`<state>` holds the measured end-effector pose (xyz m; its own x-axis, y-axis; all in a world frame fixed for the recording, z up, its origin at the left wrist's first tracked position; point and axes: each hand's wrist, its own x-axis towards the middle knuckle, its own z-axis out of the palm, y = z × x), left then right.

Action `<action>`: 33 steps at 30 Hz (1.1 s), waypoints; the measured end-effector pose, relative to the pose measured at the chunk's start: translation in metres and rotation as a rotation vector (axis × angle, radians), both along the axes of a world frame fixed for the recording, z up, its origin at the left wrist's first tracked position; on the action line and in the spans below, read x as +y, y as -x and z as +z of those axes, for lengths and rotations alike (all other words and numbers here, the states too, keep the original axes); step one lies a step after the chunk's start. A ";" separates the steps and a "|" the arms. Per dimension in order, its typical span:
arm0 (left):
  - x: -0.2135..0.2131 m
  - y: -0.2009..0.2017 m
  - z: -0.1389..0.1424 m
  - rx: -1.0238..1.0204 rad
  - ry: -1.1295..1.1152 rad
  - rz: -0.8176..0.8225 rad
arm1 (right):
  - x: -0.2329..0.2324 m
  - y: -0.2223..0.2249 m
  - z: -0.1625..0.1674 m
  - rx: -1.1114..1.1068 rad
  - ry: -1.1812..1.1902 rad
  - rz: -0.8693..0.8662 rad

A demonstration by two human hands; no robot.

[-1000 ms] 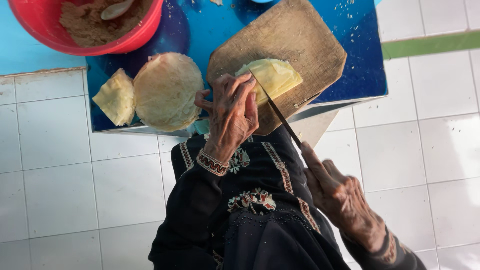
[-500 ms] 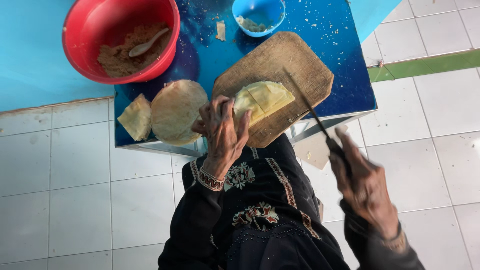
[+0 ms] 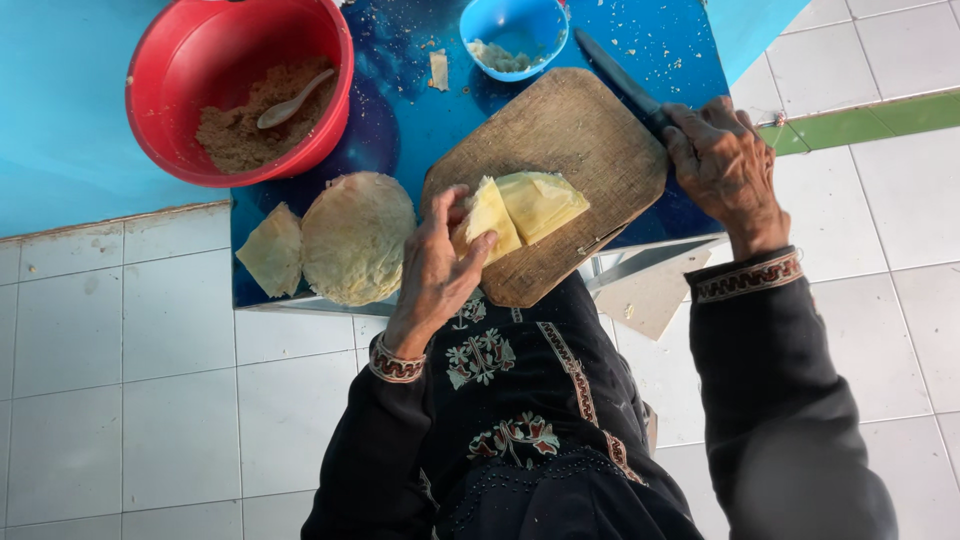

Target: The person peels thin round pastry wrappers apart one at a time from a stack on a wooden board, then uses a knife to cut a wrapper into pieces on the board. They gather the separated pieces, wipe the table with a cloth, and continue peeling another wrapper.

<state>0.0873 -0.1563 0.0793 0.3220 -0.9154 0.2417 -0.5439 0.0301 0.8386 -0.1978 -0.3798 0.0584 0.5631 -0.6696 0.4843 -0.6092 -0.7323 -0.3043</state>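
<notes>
Cut piece of pale yellow flatbread (image 3: 487,217): pinched between the fingers of the left hand (image 3: 437,268), lifted at the near edge of the wooden cutting board (image 3: 560,140). Second cut piece (image 3: 542,203): laid flat on the board, touching the first at its 3 o'clock. Knife (image 3: 618,80): handle enclosed by the closed fingers of the right hand (image 3: 722,160), blade directed to 10 o'clock. Stack of round flatbreads (image 3: 355,238): placed at 9 o'clock of the board. Red bowl (image 3: 170,120) and small blue bowl (image 3: 515,20): set at 10 and 12 o'clock.
</notes>
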 end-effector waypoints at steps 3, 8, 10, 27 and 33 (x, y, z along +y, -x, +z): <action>0.003 -0.007 -0.002 -0.008 0.008 -0.012 | -0.012 0.004 -0.002 0.000 -0.103 0.090; 0.008 -0.016 -0.007 0.127 -0.009 -0.032 | -0.002 -0.004 0.011 0.098 0.095 -0.081; 0.007 -0.016 -0.006 0.177 0.029 -0.012 | 0.014 -0.019 0.021 0.020 -0.016 0.120; -0.073 -0.010 0.048 -0.038 0.021 -0.322 | 0.077 -0.083 0.046 -0.545 -0.893 0.367; -0.084 -0.014 0.023 -0.194 -0.086 -0.321 | 0.086 -0.087 0.037 -0.381 -0.681 0.155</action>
